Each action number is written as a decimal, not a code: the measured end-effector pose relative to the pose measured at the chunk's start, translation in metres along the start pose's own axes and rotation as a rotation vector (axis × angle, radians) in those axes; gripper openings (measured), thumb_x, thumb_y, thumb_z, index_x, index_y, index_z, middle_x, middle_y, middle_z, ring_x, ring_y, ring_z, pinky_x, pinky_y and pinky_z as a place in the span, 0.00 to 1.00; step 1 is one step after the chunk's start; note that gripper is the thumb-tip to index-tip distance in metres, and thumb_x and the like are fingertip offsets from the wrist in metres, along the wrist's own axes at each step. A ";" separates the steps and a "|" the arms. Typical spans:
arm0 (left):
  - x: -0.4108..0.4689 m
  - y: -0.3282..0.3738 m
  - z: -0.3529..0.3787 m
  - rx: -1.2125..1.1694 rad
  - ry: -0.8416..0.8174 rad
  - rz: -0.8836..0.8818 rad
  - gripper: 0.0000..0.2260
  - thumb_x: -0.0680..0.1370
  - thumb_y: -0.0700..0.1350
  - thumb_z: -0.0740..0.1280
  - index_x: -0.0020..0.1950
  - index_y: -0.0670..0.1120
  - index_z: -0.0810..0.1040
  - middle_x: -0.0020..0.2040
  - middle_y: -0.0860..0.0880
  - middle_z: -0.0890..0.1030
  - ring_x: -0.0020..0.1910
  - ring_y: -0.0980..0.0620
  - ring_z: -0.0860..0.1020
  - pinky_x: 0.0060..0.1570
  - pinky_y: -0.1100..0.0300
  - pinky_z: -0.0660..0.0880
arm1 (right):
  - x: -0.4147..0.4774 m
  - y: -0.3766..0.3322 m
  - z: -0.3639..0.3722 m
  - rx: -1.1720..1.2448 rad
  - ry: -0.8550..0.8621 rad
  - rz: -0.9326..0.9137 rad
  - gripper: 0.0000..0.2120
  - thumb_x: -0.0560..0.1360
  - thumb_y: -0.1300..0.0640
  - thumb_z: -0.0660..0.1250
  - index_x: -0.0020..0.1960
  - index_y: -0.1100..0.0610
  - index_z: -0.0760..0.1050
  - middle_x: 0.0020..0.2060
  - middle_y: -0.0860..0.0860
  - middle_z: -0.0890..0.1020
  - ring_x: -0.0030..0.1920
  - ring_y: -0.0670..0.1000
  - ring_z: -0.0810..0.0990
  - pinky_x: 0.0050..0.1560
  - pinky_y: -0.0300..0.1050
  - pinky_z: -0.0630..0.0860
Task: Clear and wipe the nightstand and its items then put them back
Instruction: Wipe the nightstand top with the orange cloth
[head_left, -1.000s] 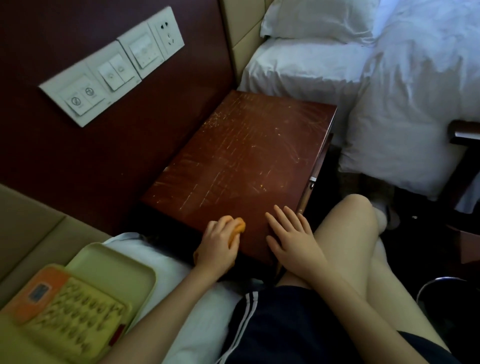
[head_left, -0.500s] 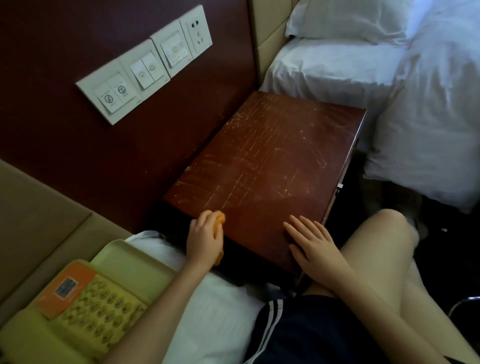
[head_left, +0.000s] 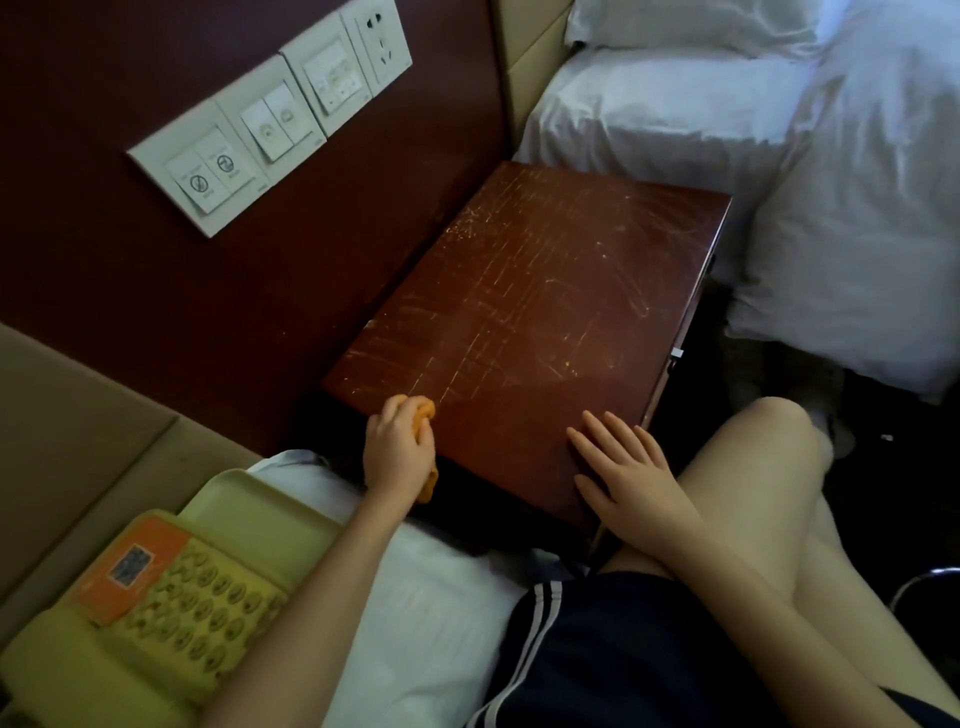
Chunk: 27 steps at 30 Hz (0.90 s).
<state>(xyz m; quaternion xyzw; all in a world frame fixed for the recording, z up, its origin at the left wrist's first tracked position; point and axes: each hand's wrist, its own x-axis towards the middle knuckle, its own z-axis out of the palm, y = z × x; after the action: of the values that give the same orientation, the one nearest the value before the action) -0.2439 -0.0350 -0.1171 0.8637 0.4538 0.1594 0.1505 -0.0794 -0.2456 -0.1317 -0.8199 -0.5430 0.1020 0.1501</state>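
On the bench (head_left: 545, 312) edge, left hand (head_left: 397, 449) grips a cloth (head_left: 423, 408) to wipe; right hand (head_left: 631, 470) lies flat, likely bracing.

Nightstand (head_left: 545, 312): dark red-brown wooden top, scored all over with pale scratches, light specks toward the back left. At its near left edge sits the orange cloth (head_left: 423, 408), bunched in your left hand (head_left: 397, 452), with part of it hanging over the edge. Your right hand (head_left: 623, 467) lies flat on the top near the front right corner, fingers spread. Bed (head_left: 431, 597) you sit on: white sheet, yellow-green telephone (head_left: 156, 587) lying on it at your left. Far bed (head_left: 649, 114): white pillow (head_left: 675, 21), rumpled duvet (head_left: 857, 208).
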 end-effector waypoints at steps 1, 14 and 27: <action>-0.007 0.001 0.001 0.003 -0.043 0.063 0.12 0.77 0.40 0.62 0.60 0.47 0.76 0.60 0.49 0.75 0.54 0.46 0.72 0.48 0.59 0.69 | 0.000 0.001 0.000 0.007 0.000 0.010 0.25 0.80 0.46 0.53 0.75 0.46 0.51 0.75 0.46 0.51 0.75 0.49 0.45 0.67 0.39 0.30; 0.017 -0.008 -0.012 -0.032 0.004 -0.106 0.10 0.77 0.39 0.62 0.56 0.45 0.79 0.59 0.47 0.76 0.55 0.46 0.74 0.50 0.58 0.70 | -0.004 0.005 -0.003 0.097 0.029 0.035 0.26 0.80 0.47 0.54 0.75 0.45 0.51 0.75 0.45 0.50 0.75 0.48 0.43 0.69 0.42 0.33; 0.022 -0.011 -0.012 0.062 0.015 -0.127 0.11 0.78 0.40 0.60 0.57 0.46 0.78 0.60 0.47 0.75 0.54 0.44 0.73 0.49 0.55 0.70 | -0.004 0.006 -0.003 0.138 0.004 0.043 0.26 0.80 0.47 0.54 0.75 0.45 0.51 0.76 0.45 0.49 0.75 0.49 0.42 0.71 0.45 0.36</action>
<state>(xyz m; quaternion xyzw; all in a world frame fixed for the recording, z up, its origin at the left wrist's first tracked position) -0.2455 -0.0092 -0.1076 0.8361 0.5137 0.1420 0.1299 -0.0745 -0.2517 -0.1310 -0.8192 -0.5167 0.1410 0.2052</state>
